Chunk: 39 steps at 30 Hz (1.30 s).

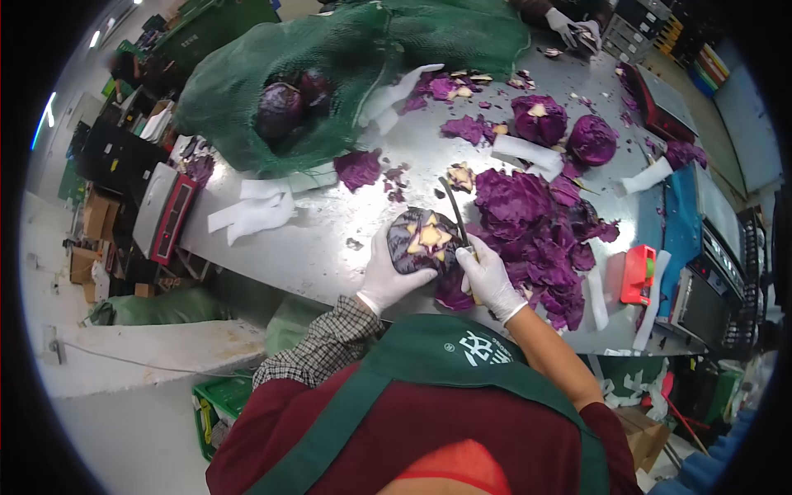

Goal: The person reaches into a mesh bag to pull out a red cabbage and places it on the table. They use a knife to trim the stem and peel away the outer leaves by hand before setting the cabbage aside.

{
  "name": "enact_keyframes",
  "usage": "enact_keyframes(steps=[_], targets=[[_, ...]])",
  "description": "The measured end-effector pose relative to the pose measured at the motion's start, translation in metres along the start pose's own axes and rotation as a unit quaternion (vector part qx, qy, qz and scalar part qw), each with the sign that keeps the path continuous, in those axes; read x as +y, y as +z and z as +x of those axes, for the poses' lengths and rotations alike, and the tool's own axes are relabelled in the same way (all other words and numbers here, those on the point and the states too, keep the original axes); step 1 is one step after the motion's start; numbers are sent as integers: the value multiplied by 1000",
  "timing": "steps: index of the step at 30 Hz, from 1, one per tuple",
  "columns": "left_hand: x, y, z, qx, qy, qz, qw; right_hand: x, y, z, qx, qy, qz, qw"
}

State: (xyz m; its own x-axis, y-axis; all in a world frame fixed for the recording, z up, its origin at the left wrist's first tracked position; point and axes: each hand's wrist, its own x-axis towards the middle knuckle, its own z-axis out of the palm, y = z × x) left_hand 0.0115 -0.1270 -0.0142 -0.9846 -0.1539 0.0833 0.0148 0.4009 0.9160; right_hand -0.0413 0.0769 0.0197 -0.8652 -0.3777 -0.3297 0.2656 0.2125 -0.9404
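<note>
My left hand [390,276], in a white glove, is wrapped round the left and lower side of a purple cabbage [403,234] whose pale cut stem faces up. In my right hand [492,280], also gloved, is a knife [453,208] with a dark narrow blade, which points up and away along the cabbage's right side. A heap of loose purple leaves [528,223] lies just right of the knife. Beyond the blade sits a pale cut stem piece [459,176].
A green mesh sack [231,91] with cabbages covers the far left. White foam nets [260,208] lie about the metal table [313,256]. Scales [167,213] stand at the sides, a red tape dispenser [637,275] at right. A co-worker's gloved hands [569,31] are at the far edge.
</note>
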Motion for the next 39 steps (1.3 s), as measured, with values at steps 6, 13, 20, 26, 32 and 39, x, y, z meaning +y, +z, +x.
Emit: enact_keyframes(steps=[6, 13, 20, 26, 32, 39], targets=[[46, -8, 18, -45, 160, 191, 967, 7, -10, -14, 23, -29, -38, 999], [36, 1, 19, -91, 174, 259, 946, 8, -13, -13, 56, -152, -173, 971], [42, -11, 45, -181, 145, 248, 941, -6, -21, 16, -8, -221, -360, 906], [37, -1, 46, -158, 143, 239, 947, -34, -29, 32, -63, -139, -392, 907], [27, -4, 29, -119, 217, 166, 955, 1, -50, 67, -33, -8, -252, 967], [18, -50, 22, -219, 177, 194, 940, -15, -31, 38, -27, -5, 21, 999]])
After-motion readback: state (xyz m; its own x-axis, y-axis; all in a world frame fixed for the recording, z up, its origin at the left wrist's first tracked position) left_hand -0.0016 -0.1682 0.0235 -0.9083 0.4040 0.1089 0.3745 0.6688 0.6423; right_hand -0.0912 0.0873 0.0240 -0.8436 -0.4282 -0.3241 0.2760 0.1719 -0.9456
